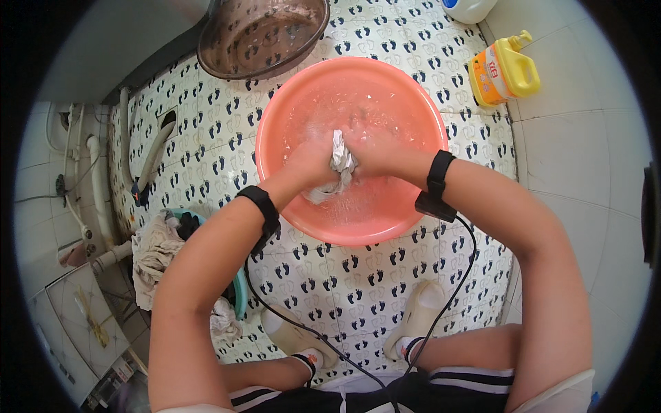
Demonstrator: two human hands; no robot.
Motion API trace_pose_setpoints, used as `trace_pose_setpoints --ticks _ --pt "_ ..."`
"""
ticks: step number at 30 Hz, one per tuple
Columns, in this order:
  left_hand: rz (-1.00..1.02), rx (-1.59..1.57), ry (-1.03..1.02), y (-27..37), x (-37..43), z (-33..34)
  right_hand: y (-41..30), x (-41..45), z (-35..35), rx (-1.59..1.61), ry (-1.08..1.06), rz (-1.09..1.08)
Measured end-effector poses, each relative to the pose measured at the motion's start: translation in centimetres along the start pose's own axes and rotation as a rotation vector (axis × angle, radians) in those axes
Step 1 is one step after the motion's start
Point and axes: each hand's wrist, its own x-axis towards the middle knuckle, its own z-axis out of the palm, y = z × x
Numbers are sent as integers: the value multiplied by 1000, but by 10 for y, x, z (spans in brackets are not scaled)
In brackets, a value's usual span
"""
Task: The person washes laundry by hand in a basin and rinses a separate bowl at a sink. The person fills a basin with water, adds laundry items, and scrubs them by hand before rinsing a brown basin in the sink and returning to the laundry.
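Observation:
A pink plastic basin [352,239] with water in it stands on the tiled floor before me. Inside it, a bunched white cloth [342,155] is squeezed between my two hands. My left hand [315,160] grips the cloth from the left side, its fingers partly hidden and blurred. From the right, my right hand [374,149] closes on the same cloth, with its fingers over the water. The lower end of the cloth trails into the water towards the near left of the basin. Bubbles and ripples show on the surface around both hands.
A brown translucent basin [263,69] sits beyond the pink one. By the right wall stand a yellow pump bottle [503,72] and a white jug [470,10]. At left, clothes [157,253] fill a teal tub [241,294]. Black cables [315,335] hang from my wrist straps.

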Motion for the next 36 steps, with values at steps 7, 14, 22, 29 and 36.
trace_pose_setpoints --ticks 7,14,22,29,36 --pt "117 16 41 9 12 -52 60 19 -37 468 -156 -15" --pt "330 -101 227 27 -1 -85 54 0 -67 300 83 -15" --pt "352 -243 290 27 -22 -96 40 -22 -76 487 329 -103" --pt "248 -135 77 -4 -25 -53 40 -40 -29 373 254 -196" --pt "77 206 146 4 -23 -16 19 -40 10 97 135 -7"
